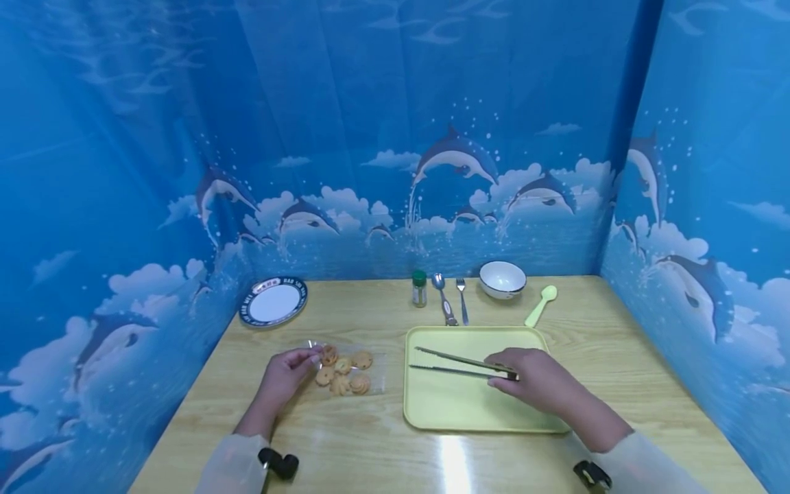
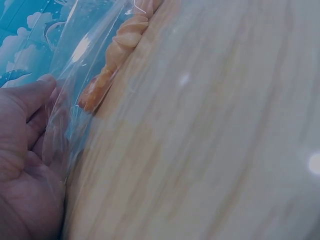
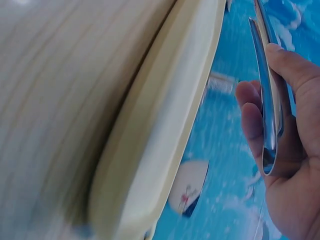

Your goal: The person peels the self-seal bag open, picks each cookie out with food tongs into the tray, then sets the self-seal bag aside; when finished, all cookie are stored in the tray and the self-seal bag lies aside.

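Note:
A clear plastic bag (image 1: 378, 374) with several cookies (image 1: 341, 384) in it lies on the table at the left of the head view. My left hand (image 1: 289, 374) pinches the bag's open-looking left edge between thumb and fingers; in the left wrist view the film (image 2: 70, 105) drapes over the fingers beside the cookies. Metal tongs (image 1: 459, 372) are in my right hand (image 1: 537, 377), gripped near their bend, with the two arms spread apart and pointing left. They hang over the pale yellow tray (image 1: 469, 412). The right wrist view shows thumb and fingers on either side of the tongs (image 3: 270, 110).
Behind the tray stand a green-capped jar (image 1: 419, 289), a spoon (image 1: 446, 300), a fork (image 1: 463, 302) and a white bowl (image 1: 503, 280). A light green spoon (image 1: 541, 306) lies at the right. A blue-rimmed plate (image 1: 273, 302) is at the back left. Dolphin-print curtains (image 1: 382, 137) enclose the table.

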Demonstrator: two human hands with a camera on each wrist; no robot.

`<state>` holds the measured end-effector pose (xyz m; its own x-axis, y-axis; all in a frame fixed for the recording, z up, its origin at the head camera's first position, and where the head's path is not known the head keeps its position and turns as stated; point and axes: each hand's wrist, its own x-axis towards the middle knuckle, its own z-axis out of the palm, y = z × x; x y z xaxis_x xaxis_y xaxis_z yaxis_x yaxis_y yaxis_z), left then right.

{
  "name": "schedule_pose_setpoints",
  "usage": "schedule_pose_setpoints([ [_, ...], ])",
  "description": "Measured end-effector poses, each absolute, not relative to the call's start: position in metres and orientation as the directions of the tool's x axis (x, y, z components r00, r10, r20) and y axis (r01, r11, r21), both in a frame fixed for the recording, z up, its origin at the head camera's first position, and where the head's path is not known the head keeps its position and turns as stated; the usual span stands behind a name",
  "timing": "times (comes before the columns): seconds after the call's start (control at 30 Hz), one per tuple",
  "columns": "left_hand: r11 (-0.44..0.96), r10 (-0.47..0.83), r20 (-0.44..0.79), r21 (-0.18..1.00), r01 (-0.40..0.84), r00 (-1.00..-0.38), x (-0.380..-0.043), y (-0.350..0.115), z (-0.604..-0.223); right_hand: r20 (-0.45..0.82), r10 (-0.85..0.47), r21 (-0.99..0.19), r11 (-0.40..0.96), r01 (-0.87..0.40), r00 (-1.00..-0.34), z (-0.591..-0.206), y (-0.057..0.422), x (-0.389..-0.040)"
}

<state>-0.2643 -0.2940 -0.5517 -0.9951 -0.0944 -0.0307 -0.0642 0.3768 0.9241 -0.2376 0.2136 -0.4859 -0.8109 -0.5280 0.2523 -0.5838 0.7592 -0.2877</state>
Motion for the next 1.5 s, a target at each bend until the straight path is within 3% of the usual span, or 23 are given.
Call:
schedule_pose_setpoints([
  [0.2, 0.369, -0.085, -0.023, 0.928, -0.053, -0.996, -0.263, -0.295, -0.553, 0.23, -0.591, -0.282, 0.72, -0.634, -0.773, -0.491, 0.182, -0.246],
  [0.7, 0.377, -0.094, -0.008, 0.925, -0.043, -0.996, -0.262, -0.293, -0.552, 0.133, -0.589, -0.331, 0.732, -0.596, -0.797, -0.496, 0.13, -0.269],
  [0.93, 0.39, -0.09, -0.013, 0.919, -0.047, -0.996, -0.263, -0.294, -0.552, 0.111, -0.572, -0.358, 0.74, -0.57, -0.813, -0.499, 0.115, -0.278],
  [1.5, 0.409, -0.094, 0.007, 0.912, -0.033, -0.996, -0.262, -0.293, -0.551, 0.116, -0.609, -0.293, 0.734, -0.613, -0.785, -0.501, 0.098, -0.281],
])
